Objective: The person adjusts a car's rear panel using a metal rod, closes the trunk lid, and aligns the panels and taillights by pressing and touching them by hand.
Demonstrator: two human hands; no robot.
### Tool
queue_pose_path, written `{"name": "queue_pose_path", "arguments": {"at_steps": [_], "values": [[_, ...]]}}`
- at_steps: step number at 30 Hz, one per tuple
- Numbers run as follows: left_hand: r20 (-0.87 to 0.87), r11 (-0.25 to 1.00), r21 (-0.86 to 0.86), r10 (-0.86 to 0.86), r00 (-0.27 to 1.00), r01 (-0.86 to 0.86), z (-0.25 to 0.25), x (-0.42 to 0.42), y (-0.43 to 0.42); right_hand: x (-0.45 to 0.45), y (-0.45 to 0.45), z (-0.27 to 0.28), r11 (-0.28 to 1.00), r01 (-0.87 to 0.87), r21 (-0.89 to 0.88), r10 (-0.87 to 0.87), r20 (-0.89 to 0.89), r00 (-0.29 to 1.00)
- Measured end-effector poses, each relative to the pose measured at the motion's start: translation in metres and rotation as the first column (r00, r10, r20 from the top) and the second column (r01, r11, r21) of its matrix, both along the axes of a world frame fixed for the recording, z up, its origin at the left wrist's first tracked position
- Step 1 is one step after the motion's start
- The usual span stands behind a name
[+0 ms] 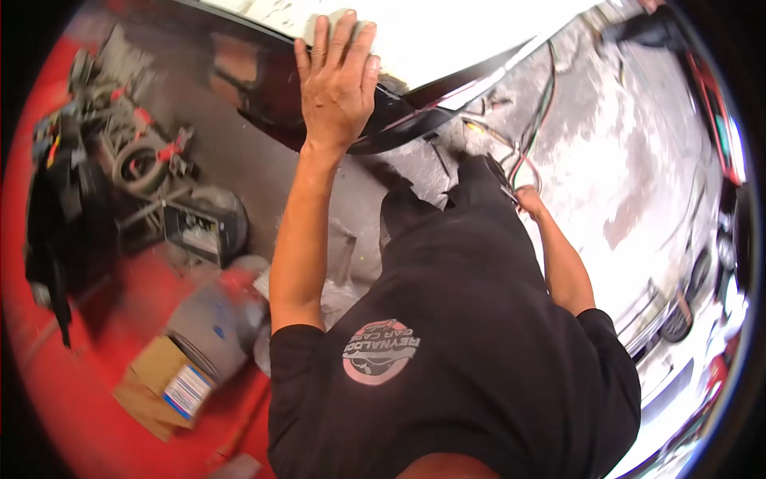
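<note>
My left hand [339,92] lies flat, fingers stretched out, across the edge of a vehicle body part. Its fingers rest on a bright white surface [447,40], and the palm is over the glossy black trim [275,80] below. Down by my right thigh, my right hand [527,199] is closed, its fingers curled. A thin dark object seems to be at its fingertips, too small to name. Dark and red hoses [549,104] run along the floor and loop close to this hand.
On the left, metal parts with a round ring [142,165] lie heaped beside a red surface [104,335]. A torn cardboard piece with a label [163,387] leans by a grey rounded object [215,327]. The worn concrete floor [638,136] shows pale patches. A wheel [678,319] stands far right.
</note>
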State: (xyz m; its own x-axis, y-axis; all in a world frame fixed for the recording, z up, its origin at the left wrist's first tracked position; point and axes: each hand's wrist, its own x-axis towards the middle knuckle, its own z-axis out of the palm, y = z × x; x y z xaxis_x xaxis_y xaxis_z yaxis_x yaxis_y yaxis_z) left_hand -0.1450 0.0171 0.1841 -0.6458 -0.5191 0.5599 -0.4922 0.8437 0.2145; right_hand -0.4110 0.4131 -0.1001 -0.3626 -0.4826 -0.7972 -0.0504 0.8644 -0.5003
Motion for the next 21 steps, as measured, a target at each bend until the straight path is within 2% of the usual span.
{"name": "queue_pose_path", "arguments": {"at_steps": [2, 10, 18, 21], "values": [[0.007, 1.0, 0.003, -0.031, 1.0, 0.031, -0.002, 0.001, 0.0, 0.036, 0.011, 0.009, 0.992, -0.012, -0.127, 0.003, -0.065, 0.998], [0.023, 0.997, -0.021, -0.074, 0.997, 0.074, -0.005, 0.003, -0.003, 0.109, 0.06, -0.011, 0.98, 0.198, 0.029, -0.196, -0.073, 0.978], [0.129, 0.987, -0.088, -0.122, 0.984, 0.133, -0.003, 0.007, -0.003, 0.195, 0.125, -0.053, 0.921, 0.373, -0.108, -0.384, -0.11, 0.917], [0.193, 0.975, -0.118, -0.163, 0.968, 0.188, -0.002, 0.014, -0.005, 0.239, 0.142, -0.057, 0.78, 0.625, -0.022, -0.625, 0.002, 0.78]]}}
